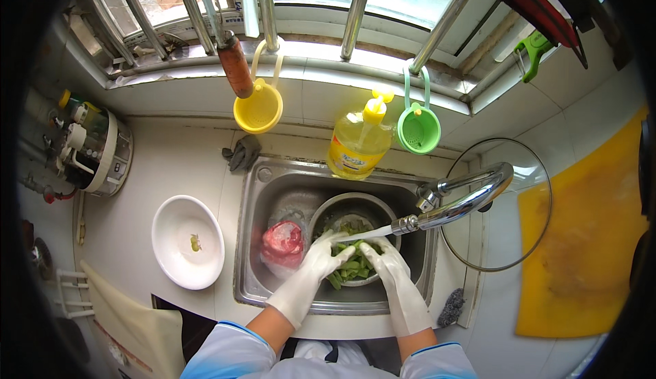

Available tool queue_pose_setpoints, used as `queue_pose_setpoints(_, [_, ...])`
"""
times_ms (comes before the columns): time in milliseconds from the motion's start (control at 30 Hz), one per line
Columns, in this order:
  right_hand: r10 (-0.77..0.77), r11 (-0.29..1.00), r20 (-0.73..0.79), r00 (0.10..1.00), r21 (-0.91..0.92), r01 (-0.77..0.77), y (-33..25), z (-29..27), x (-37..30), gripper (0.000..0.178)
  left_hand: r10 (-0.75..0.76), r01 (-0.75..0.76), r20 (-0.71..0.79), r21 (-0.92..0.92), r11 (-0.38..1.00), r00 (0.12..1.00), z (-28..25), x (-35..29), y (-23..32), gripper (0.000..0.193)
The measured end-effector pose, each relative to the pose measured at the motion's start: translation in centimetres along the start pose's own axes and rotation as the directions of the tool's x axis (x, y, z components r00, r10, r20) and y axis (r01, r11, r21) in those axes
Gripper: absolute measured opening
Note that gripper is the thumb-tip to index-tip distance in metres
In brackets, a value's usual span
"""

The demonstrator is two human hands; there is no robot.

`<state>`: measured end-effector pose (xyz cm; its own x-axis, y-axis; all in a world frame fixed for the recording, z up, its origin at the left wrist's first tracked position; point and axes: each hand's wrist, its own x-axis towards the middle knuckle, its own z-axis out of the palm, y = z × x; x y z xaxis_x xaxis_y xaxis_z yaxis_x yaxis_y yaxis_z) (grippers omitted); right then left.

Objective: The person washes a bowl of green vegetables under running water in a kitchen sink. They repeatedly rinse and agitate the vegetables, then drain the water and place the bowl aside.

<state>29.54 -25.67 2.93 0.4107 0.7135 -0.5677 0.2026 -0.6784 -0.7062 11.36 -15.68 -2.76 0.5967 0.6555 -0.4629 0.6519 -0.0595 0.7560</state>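
Observation:
Both my hands wear white rubber gloves and are inside a steel bowl (328, 205) in the sink (254, 270). My left hand (321, 255) curls around green leafy vegetables (354, 270) from the left. From the right, my right hand (389, 259) grips the same greens, its fingers partly hidden among the leaves. Water runs from the chrome tap (471, 198) onto the greens between my hands. Left of the bowl, a clear plastic bag with pink raw meat (282, 240) lies in the sink, close to my left wrist.
A white bowl (167, 242) with a small green scrap stands left. Behind the sink are a yellow-capped soap bottle (355, 148) and a dark cloth (242, 153). Yellow (258, 109) and green strainers (418, 130) hang above. At right are a glass lid (497, 242) and steel scourer (452, 307).

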Motion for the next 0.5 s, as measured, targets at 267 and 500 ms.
queue_pose_setpoints(267, [0.338, 0.901, -0.28, 0.898, 0.372, -0.223, 8.9, 6.2, 6.9, 0.082, -0.344, 0.261, -0.044, -0.564, 0.783, 0.938, 5.6, 6.4, -3.3, 0.083])
queue_pose_setpoints(500, [-0.05, 0.84, -0.232, 0.971, 0.517, 0.167, 11.1, 3.1, 8.5, 0.076, -0.349, 0.434, 0.29, -0.77, 0.468, 0.891, 9.2, 9.1, -5.8, 0.1])
